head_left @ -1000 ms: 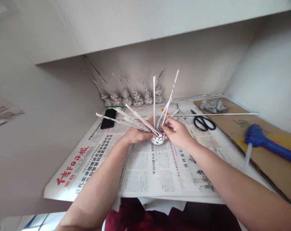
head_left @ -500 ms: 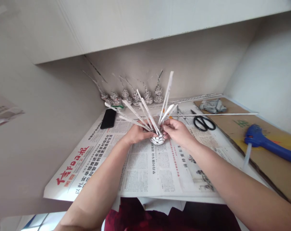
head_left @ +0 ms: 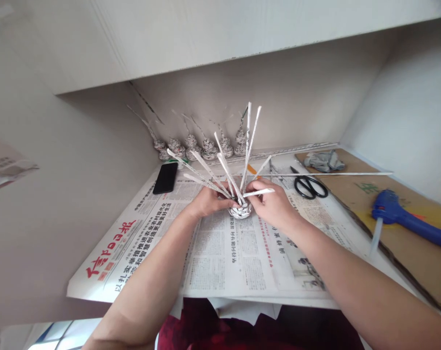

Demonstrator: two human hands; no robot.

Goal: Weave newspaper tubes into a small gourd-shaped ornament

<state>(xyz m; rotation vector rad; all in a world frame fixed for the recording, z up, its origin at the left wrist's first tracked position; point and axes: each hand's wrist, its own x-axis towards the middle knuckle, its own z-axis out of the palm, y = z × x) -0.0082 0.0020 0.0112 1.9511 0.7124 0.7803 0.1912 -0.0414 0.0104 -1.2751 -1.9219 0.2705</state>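
Midway between the table's (head_left: 355, 233) front and back edges, the left hand (head_left: 211, 201) and right hand (head_left: 268, 200), fingers curled, grip the woven newspaper base (head_left: 240, 212); one paper rod (head_left: 260, 192) (steeper before) now crosses the right hand.

We look into a boxed-in nook around a table (head_left: 392, 273). A plain grey left wall (head_left: 31, 243) carries a faded printed patch (head_left: 5, 167) near the edge of view. Overhead, a broad whitish panel (head_left: 213, 34) juts out, its lower edge slanting up to the right. Beneath it, the back wall (head_left: 300, 102) sits in soft shadow; the right wall (head_left: 417, 121) catches paler, cooler light. At lower left, we glimpse bright, pale floor (head_left: 73, 334) crossed by dark lines.
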